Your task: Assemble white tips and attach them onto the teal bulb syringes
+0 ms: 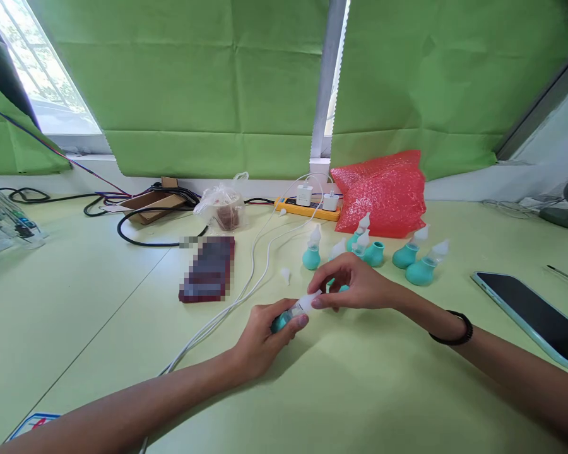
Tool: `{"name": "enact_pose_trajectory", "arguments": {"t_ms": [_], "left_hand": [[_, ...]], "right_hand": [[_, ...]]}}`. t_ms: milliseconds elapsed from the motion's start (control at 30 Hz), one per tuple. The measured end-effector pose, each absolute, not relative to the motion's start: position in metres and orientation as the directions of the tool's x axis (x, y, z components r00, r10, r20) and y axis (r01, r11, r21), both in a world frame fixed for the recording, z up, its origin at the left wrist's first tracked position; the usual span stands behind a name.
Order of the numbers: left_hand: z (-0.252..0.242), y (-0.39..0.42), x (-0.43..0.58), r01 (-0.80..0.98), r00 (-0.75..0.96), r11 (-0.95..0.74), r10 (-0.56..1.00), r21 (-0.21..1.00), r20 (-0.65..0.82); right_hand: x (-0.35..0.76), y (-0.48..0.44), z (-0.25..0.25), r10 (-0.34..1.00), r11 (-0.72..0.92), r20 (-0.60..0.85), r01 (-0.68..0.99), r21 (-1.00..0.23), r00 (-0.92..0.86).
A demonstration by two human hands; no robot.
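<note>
My left hand is wrapped round a teal bulb with a clear neck, held tilted above the table. A white pointed tip sits at the upper end of that neck. The thumb and forefinger of my right hand pinch the end of this tip. Beyond my hands stand several teal bulbs, among them one with a white tip, an uncapped one and a leaning one. A loose white tip lies on the table. My right hand partly hides some bulbs.
White cables run across the table to a yellow power strip. Behind the bulbs lies a red bubble-wrap bag. A phone is at the right, a dark red item at the left, near a cardboard box.
</note>
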State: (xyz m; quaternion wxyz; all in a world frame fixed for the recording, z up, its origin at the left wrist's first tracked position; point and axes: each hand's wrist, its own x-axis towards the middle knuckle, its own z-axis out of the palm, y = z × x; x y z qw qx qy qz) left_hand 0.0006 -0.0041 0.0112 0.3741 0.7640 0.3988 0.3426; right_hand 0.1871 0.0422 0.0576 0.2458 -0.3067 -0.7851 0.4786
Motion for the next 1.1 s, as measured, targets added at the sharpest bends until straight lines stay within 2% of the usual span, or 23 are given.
{"name": "enact_pose_trajectory", "arguments": {"t_ms": [133, 300, 633, 867, 1100], "left_hand": [[0.011, -0.004, 0.001, 0.38, 0.45, -0.399, 0.868, 0.835, 0.21], [0.011, -0.005, 0.002, 0.41, 0.46, -0.418, 0.862, 0.811, 0.212], [0.012, -0.008, 0.005, 0.417, 0.463, -0.469, 0.847, 0.778, 0.262], [0.009, -0.008, 0.006, 0.438, 0.466, -0.491, 0.84, 0.753, 0.277], [0.01, -0.007, 0.005, 0.401, 0.473, -0.486, 0.836, 0.777, 0.28]], "right_hand": [[0.19, 0.042, 0.061, 0.722, 0.428, 0.091, 0.34, -0.837, -0.686], [0.191, 0.038, 0.068, 0.663, 0.569, 0.12, 0.393, -0.723, -0.739], [0.192, 0.034, 0.073, 0.627, 0.623, 0.097, 0.422, -0.659, -0.773], [0.192, 0.033, 0.074, 0.598, 0.634, 0.093, 0.399, -0.662, -0.796], [0.192, 0.039, 0.066, 0.608, 0.522, 0.035, 0.367, -0.77, -0.793]]}}
